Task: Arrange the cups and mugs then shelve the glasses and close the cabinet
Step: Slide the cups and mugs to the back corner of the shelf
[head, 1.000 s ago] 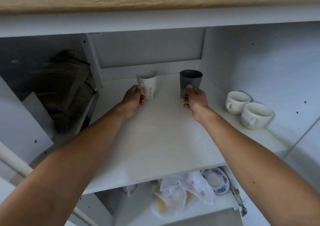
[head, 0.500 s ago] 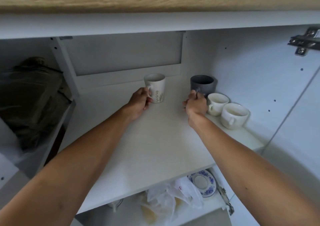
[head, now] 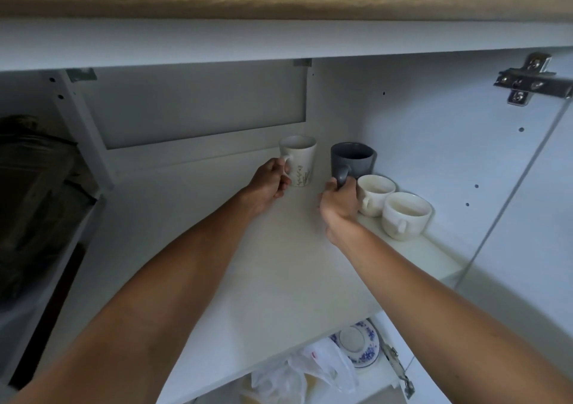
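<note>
— White cabinet shelf, pale and mostly bare, door swung open on the right. How far along does the job look?

— Early, I'd judge. Both hands are on mugs at the back of the shelf. The left hand is closed around the handle of the tall white ceramic mug with a faint plant sprig printed on it. The right hand is wrapped on the handle of the matte dark grey ceramic mug.

— And the rest?

— Two squat cream cups sit touching each other along the right wall, just beside the grey mug, so a row seems to be forming. The white mug stands upright, a little apart to the left.

— What's left?

— No glasses in sight, and the cabinet isn't closed yet.
</note>
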`<state>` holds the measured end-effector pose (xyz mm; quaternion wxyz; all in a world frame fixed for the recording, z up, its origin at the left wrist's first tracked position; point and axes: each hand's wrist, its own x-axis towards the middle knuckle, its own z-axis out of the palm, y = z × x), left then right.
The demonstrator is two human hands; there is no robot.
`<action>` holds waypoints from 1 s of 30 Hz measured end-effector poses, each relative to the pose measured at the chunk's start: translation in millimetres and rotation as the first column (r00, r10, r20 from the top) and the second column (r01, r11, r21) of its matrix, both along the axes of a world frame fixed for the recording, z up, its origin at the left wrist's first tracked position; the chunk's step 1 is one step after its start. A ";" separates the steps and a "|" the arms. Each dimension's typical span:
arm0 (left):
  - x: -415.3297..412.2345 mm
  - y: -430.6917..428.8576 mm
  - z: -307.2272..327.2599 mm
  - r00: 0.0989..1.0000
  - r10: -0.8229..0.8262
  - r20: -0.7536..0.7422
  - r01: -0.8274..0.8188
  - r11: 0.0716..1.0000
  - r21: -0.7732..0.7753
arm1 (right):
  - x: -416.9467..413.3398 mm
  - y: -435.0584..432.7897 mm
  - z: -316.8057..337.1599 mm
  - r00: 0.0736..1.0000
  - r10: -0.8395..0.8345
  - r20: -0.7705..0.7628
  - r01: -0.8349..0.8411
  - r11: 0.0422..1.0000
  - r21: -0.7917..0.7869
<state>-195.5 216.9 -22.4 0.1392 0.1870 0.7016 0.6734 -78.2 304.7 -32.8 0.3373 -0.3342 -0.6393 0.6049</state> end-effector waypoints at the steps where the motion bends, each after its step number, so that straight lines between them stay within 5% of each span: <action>1: -1.0 3.4 -0.4 1.000 -0.010 -0.005 0.010 1.000 -0.002 | 2.2 0.5 -0.8 1.000 0.018 0.010 -0.018 1.000 0.005; 21: 3.7 45.0 19.5 0.988 -0.155 0.026 0.157 0.971 -0.182 | 30.4 -1.9 -1.7 0.966 0.257 0.003 -0.256 0.964 -0.067; 26: 5.9 37.3 18.4 0.996 -0.073 0.042 0.080 0.972 -0.222 | 33.7 -0.8 -4.4 0.956 0.292 0.027 -0.289 0.954 -0.077; 30: 9.6 8.9 10.5 0.995 0.021 -0.098 -0.052 0.943 -0.330 | 41.9 0.6 -2.3 0.948 0.313 0.050 -0.309 0.948 -0.072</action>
